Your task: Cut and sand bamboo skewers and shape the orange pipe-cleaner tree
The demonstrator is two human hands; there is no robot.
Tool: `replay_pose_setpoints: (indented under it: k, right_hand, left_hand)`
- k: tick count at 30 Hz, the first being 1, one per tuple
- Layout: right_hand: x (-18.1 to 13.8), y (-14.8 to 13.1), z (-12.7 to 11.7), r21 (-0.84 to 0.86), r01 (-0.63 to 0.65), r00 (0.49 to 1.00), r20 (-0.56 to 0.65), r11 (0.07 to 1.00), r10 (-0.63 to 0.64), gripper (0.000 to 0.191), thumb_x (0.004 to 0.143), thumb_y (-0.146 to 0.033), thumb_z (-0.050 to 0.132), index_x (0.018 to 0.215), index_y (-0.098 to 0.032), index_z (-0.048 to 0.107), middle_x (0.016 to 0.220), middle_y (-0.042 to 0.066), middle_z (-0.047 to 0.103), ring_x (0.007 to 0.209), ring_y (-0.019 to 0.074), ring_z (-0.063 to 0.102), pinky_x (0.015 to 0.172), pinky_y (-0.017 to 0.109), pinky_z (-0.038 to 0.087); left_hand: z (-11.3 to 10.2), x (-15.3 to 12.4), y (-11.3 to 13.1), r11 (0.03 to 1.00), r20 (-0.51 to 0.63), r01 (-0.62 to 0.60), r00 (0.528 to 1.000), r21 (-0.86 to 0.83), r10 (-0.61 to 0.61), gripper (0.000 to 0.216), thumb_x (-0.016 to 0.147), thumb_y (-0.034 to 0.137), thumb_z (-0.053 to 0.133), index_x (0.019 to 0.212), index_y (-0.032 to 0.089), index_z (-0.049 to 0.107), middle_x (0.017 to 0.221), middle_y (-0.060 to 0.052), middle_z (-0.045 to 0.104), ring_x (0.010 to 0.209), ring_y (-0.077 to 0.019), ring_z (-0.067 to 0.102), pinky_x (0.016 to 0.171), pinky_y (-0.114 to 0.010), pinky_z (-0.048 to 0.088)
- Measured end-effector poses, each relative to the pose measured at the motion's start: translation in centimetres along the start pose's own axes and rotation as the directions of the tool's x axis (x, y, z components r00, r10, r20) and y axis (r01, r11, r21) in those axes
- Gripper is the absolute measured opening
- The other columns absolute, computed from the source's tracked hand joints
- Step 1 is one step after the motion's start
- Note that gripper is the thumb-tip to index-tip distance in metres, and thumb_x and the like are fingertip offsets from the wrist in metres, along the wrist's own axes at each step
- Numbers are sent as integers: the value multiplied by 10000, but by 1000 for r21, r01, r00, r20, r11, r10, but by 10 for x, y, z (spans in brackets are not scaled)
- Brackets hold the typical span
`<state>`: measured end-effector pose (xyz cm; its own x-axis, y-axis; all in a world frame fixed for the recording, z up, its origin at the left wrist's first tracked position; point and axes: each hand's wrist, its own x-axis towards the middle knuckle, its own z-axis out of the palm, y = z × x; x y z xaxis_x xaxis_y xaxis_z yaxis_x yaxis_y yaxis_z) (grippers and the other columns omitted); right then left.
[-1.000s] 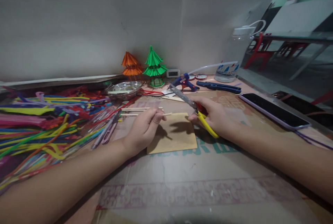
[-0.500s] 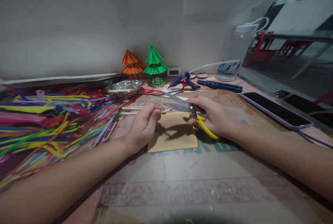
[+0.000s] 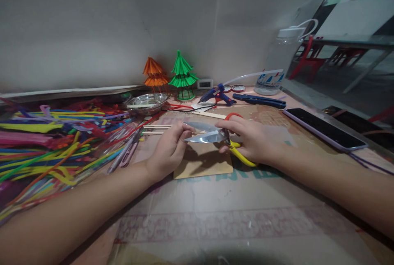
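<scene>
My left hand (image 3: 168, 147) is closed in a pinch around thin wooden sticks (image 3: 154, 126). Their pale lengths jut out to the left of the fist, and a short end shows on its right among the blades. In my right hand (image 3: 250, 138) are scissors (image 3: 229, 144) with yellow and orange-red handles. The blades are spread and reach left to the left fingertips, around the short stick end. Whether they touch the wood I cannot tell. Below both hands lies a tan square board (image 3: 206, 167), partly shaded.
Colourful pipe cleaners (image 3: 46, 146) heap at the left. Behind are a metal bowl (image 3: 147, 103), orange (image 3: 154, 72) and green (image 3: 182, 74) pagoda models, a blue glue gun (image 3: 218, 94), a dark blue cutting tool (image 3: 260, 101) and a water bottle (image 3: 273, 64). A phone (image 3: 323, 129) lies right.
The scissors have swung lower and to the left, so their blades now lie around the stick end by my left fingers. My left hand has stayed almost still.
</scene>
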<state>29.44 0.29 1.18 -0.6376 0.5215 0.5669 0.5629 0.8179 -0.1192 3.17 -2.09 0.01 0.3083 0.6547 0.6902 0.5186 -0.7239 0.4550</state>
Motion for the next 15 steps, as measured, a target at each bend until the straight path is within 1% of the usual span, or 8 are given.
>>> replay_pose_setpoints:
  k: [5, 9, 12, 15]
  right_hand:
    - [-2, 2, 0, 3, 8, 1000, 4, 1000, -8, 539, 877, -525, 673, 1300, -199, 599, 1048, 101, 652, 817, 206, 637, 671, 307, 487]
    - [-3, 3, 2, 26, 14, 1000, -28, 1000, -14, 513, 880, -504, 679, 1299, -220, 593, 1040, 89, 647, 825, 202, 638, 683, 303, 491]
    - [-3, 4, 3, 27, 22, 999, -42, 999, -21, 515, 876, -523, 679, 1287, -224, 596, 1030, 83, 647, 817, 202, 636, 674, 303, 486]
    - [-2, 3, 3, 44, 22, 1000, -23, 999, -21, 524, 878, -525, 674, 1295, -218, 592, 1038, 88, 647, 823, 201, 633, 670, 299, 484]
  left_hand:
    - [1, -1, -2, 1000, -6, -21, 1000, -20, 21, 280, 1062, 371, 374, 975, 207, 583, 856, -16, 654, 785, -161, 614, 715, -286, 470]
    - [1, -1, -2, 999, -15, -20, 1000, -38, 19, 261, 1059, 375, 386, 976, 213, 572, 830, -5, 633, 750, -153, 596, 692, -278, 457]
    - [1, 0, -1, 999, -1, -31, 1000, -28, 31, 252, 1059, 360, 389, 962, 212, 568, 838, -7, 645, 760, -153, 605, 694, -275, 457]
    - [1, 0, -1, 999, 1, -39, 999, -15, 39, 253, 1057, 360, 395, 954, 209, 570, 847, -13, 664, 764, -158, 618, 694, -280, 462]
